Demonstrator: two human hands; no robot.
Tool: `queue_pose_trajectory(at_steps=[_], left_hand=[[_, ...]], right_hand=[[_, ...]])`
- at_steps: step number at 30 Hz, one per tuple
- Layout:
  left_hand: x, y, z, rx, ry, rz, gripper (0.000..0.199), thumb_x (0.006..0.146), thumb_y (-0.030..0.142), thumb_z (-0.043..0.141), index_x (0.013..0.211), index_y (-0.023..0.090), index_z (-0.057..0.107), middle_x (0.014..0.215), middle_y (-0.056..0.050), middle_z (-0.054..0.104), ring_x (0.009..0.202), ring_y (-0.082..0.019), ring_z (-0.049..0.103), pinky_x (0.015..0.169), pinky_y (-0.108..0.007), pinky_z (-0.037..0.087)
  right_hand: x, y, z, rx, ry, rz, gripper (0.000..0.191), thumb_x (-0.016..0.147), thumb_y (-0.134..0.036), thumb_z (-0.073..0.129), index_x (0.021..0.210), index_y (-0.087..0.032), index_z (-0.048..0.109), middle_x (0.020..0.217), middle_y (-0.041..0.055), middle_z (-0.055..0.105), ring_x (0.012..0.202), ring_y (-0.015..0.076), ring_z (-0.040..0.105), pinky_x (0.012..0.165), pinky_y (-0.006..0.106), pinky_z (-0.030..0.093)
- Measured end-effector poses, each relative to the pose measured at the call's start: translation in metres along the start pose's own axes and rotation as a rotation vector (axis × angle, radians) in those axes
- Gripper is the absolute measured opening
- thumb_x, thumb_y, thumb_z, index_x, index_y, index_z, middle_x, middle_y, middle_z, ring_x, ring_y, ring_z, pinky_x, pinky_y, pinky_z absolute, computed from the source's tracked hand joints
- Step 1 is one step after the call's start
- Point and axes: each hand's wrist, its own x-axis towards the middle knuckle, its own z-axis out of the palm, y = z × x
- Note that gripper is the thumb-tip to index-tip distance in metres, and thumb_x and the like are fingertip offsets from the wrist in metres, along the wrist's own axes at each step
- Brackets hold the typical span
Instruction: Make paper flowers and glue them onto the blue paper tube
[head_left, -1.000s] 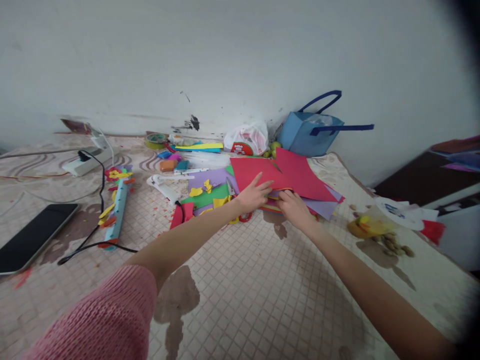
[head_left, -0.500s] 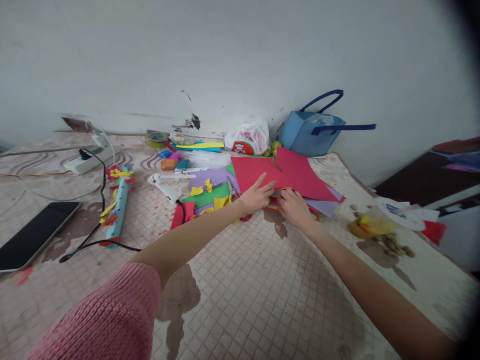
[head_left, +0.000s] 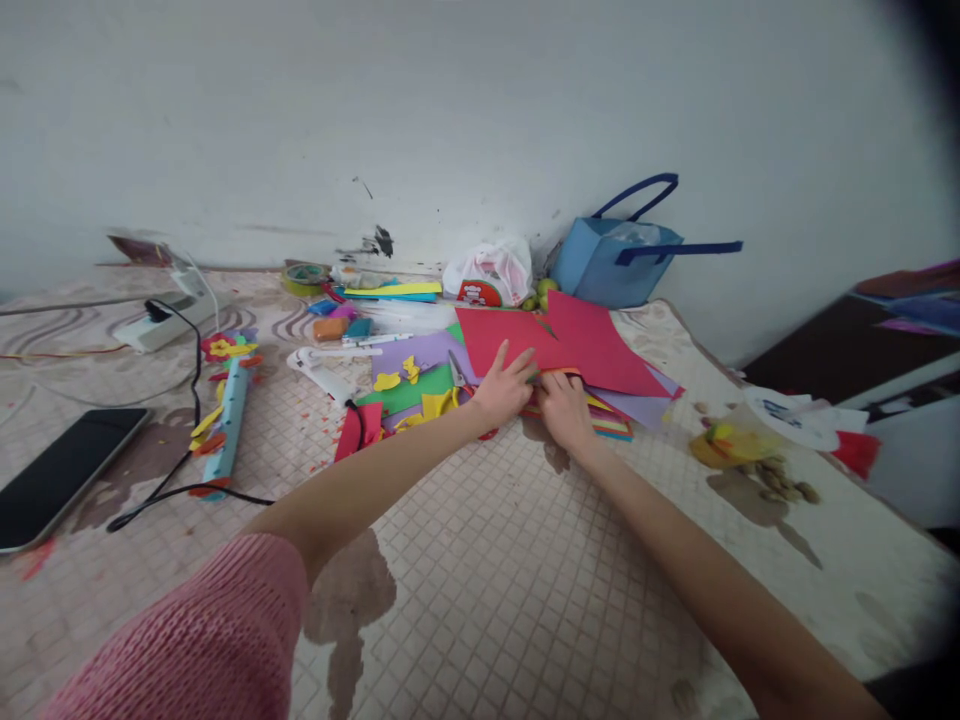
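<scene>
Hands (head_left: 534, 399) close together, fingers bent over red sheets (head_left: 508, 342), forearms converging.

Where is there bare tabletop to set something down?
The widest bare cloth lies between the left forearm and right forearm, nearer than the red sheets. A smaller patch separates right forearm and brown pile. It's crowded from glue gun to blue bag.

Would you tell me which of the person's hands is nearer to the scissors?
The left. The left hand is at the front edge of a red paper sheet, just right of the scissors; the right hand is farther right, also at the papers' front edge.
</scene>
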Motion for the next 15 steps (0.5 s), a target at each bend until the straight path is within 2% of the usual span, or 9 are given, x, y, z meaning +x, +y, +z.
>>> queue_pose_trajectory(at_steps=[3,8,15], left_hand=[[-0.004,0.001,0.002,-0.063,-0.031,-0.078,0.02,0.082,0.026,0.056,0.094,0.018,0.069,0.135,-0.009,0.049,0.136,-0.032,0.025,0.11,-0.064,0.003],[-0.004,-0.006,0.002,-0.122,-0.064,-0.158,0.043,0.075,0.042,0.064,0.111,0.019,0.062,0.139,-0.012,0.043,0.136,-0.036,0.021,0.108,-0.065,0.005],[-0.003,-0.009,0.002,-0.204,-0.141,-0.122,0.056,0.063,0.052,0.071,0.108,0.019,0.065,0.142,-0.013,0.039,0.137,-0.04,0.016,0.105,-0.067,0.002]], right_hand=[[-0.003,0.002,0.001,0.009,0.005,-0.016,0.028,0.09,-0.014,0.037,0.08,-0.016,0.063,0.09,0.0124,0.058,0.09,0.0267,0.04,0.069,0.037,0.024],[-0.019,0.011,-0.002,0.005,0.014,-0.038,0.025,0.089,-0.013,0.041,0.076,-0.016,0.063,0.084,0.0105,0.057,0.086,0.025,0.04,0.069,0.036,0.023],[-0.061,0.03,-0.006,0.025,0.068,0.002,0.022,0.09,-0.019,0.046,0.083,-0.015,0.066,0.083,0.0086,0.06,0.085,0.0227,0.044,0.07,0.035,0.023]])
